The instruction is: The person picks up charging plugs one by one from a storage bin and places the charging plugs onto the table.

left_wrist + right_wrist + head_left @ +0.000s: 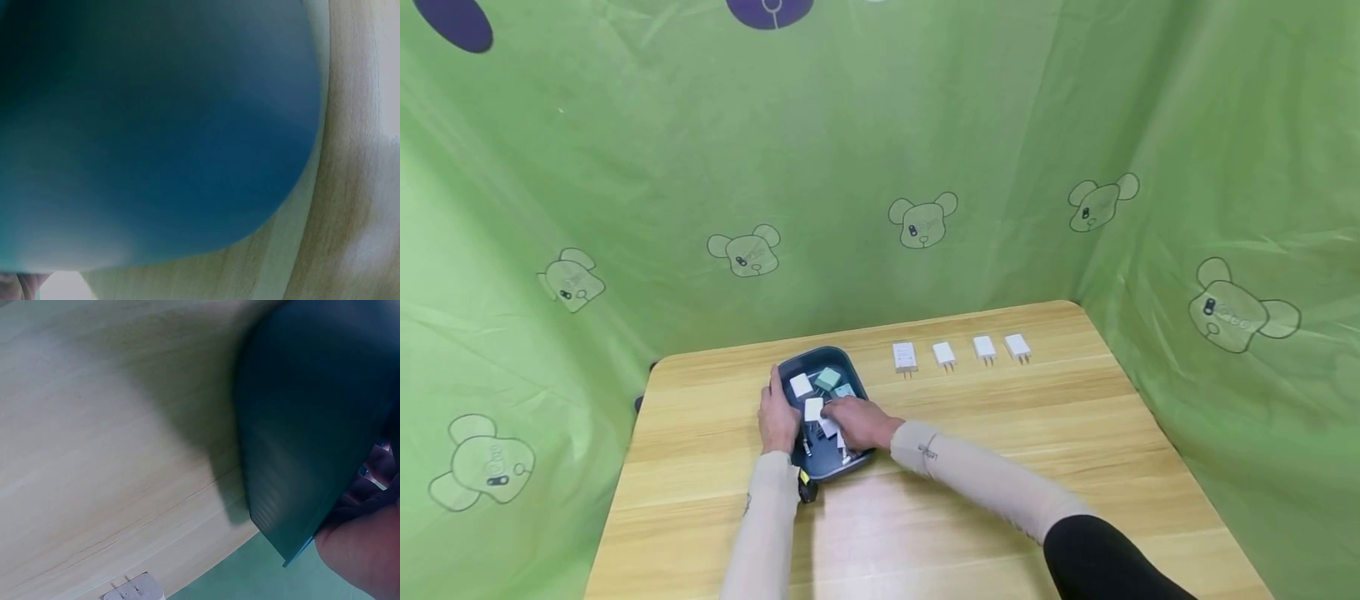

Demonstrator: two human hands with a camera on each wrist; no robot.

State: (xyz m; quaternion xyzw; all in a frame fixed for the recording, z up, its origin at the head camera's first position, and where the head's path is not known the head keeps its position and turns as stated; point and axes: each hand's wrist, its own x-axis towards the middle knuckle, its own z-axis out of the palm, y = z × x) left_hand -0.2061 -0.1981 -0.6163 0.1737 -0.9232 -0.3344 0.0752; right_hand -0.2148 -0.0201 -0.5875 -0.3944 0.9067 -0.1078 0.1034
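A dark blue plastic bin [820, 354] stands on the table, with white and green chargers in it. My left hand [778, 419] holds the bin's left side, its thumb over the rim. Over the bin's right edge reaches my right hand [861, 422], its fingers down among the chargers. By its fingertips lie a white charger [813, 409] and another partly covered one; whether the fingers pinch anything is hidden. A green charger [827, 379] and a white charger [801, 385] lie further back. In the right wrist view the bin's wall [294, 437] hides most of the fingers.
Right of the bin on the wooden table [1000, 433], several white chargers stand in a row, among them a larger one [905, 357] and the rightmost one [1018, 347]. A small black and yellow object [807, 487] is by the left wrist. Green curtains [880, 150] surround the table.
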